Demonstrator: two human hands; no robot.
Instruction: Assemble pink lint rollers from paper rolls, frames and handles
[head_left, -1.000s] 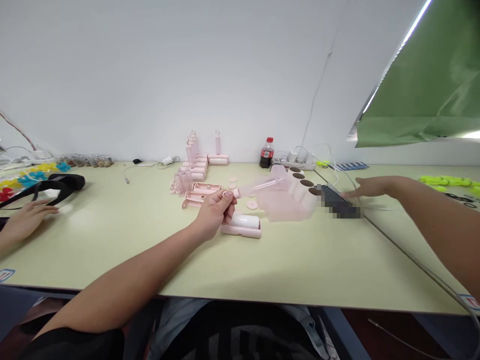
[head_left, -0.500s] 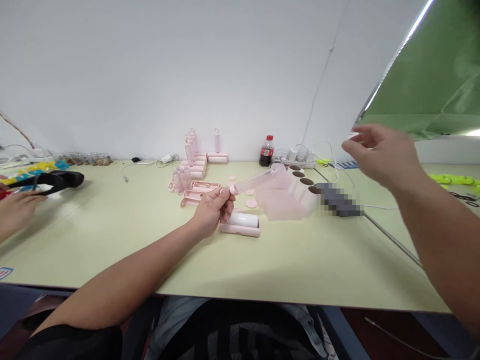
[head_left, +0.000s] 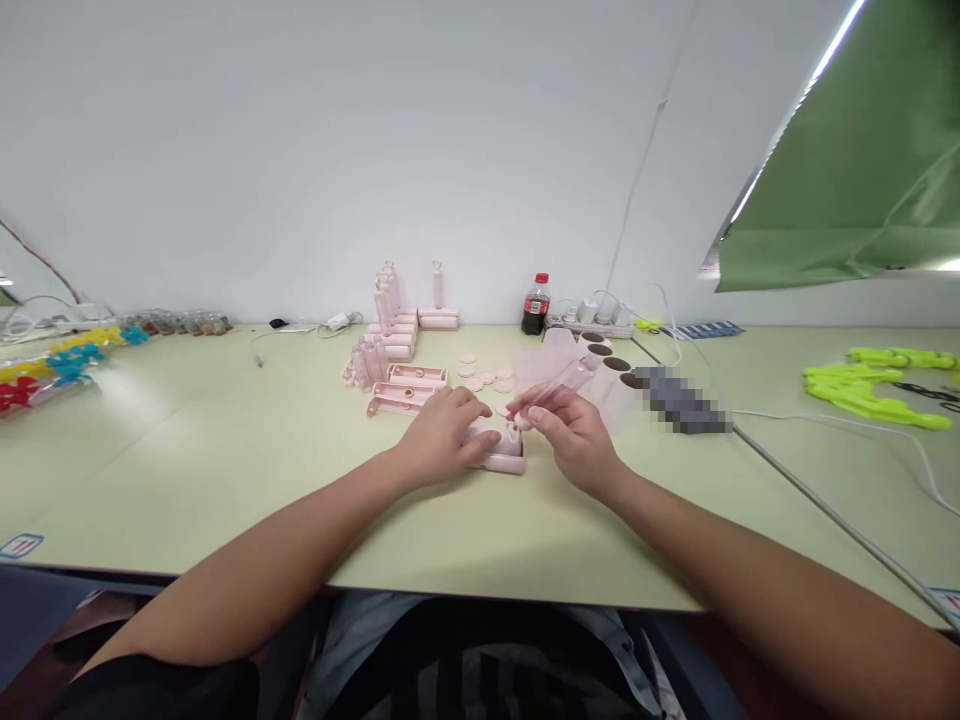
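Note:
My left hand [head_left: 442,435] lies over the left end of a pink lint roller case [head_left: 504,463], fingers and thumb around the white roll [head_left: 508,440] in it. At the case's right end, my right hand [head_left: 581,440] pinches a clear pinkish tube handle [head_left: 570,377] near its lower end. The tube tilts up to the right; its lower tip is close to the roll, and I cannot tell whether they are joined. Behind my hands lie several pale pink discs [head_left: 487,378]. Open pink case halves [head_left: 409,390] sit beyond my left hand.
Clear tubes [head_left: 367,362] and finished-looking pink rollers [head_left: 390,325] stand at the back. White rolls with brown cores [head_left: 616,366], a cola bottle [head_left: 535,305] and a power strip [head_left: 592,325] are rightward. Neon-yellow parts [head_left: 862,395] lie far right, colourful pieces [head_left: 71,358] far left.
The tube handle has passed from my left hand to my right, which came in from the far right. My left hand now rests on the case. Another person's hands and a black item have left the view.

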